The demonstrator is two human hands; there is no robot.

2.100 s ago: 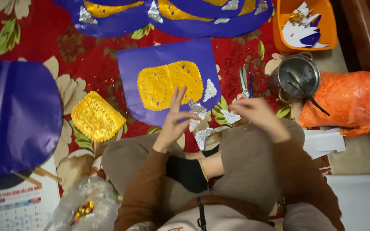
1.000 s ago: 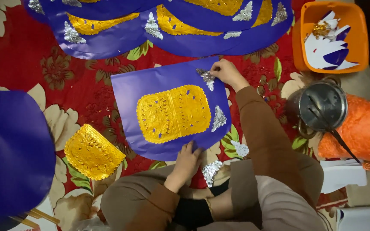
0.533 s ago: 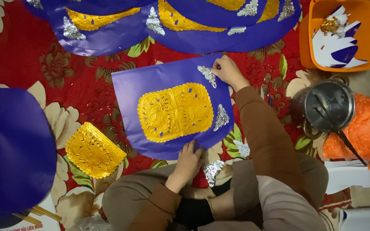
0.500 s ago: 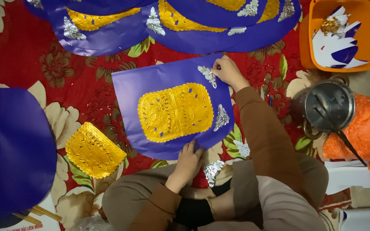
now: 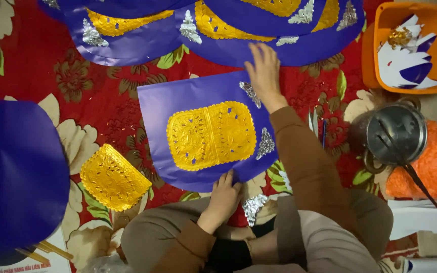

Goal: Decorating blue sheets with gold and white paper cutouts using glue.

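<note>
Purple sheet (image 5: 198, 98) lies under both flat open hands' grip: left hand (image 5: 224, 196), right hand (image 5: 264, 71).

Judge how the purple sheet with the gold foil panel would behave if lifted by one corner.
The purple paper sheet lies flat and thin, so it would probably droop and feel light. The left hand pins its near edge, suggesting it slides easily. Its gold foil panel looks perforated and may tear.

brown sleeves (image 5: 304, 167), taupe trousers (image 5: 147, 237), blk cuff.
</note>
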